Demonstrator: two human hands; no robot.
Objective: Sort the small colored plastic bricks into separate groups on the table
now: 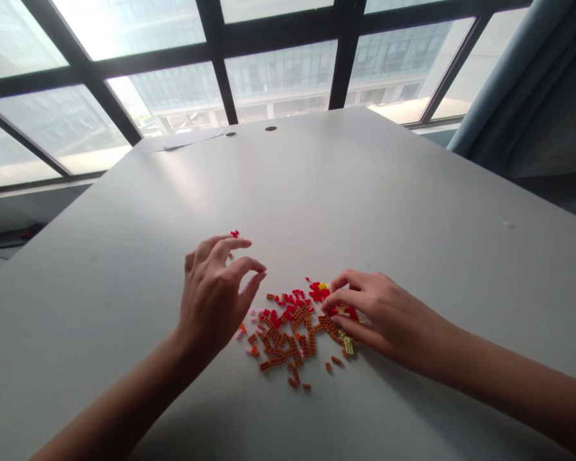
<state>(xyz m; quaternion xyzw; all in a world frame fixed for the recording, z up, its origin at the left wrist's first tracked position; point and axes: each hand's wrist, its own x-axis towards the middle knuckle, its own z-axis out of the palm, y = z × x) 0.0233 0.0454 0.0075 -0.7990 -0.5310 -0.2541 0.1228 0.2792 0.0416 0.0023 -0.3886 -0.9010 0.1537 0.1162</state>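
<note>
A loose pile of small toy building bricks point(279, 342), mostly brown with red, pink, orange and yellow ones, lies on the white table. To its upper left, my left hand point(216, 282) is raised with thumb and index fingertips pinched together; anything between them is too small to make out. Just behind that hand's fingers are a few red bricks point(235, 234), partly hidden. My right hand point(365, 307) reaches into the right side of the pile. Its thumb and index finger come close together over red and pale yellow bricks point(348, 346), and the hand covers some of them.
The white table point(413, 192) stretches away to dark-framed windows point(278, 77). Two round holes point(271, 129) and a sheet of paper point(182, 139) are at its far edge. A blue-grey curtain point(513, 89) hangs at the right. A small white bit point(508, 225) lies far right.
</note>
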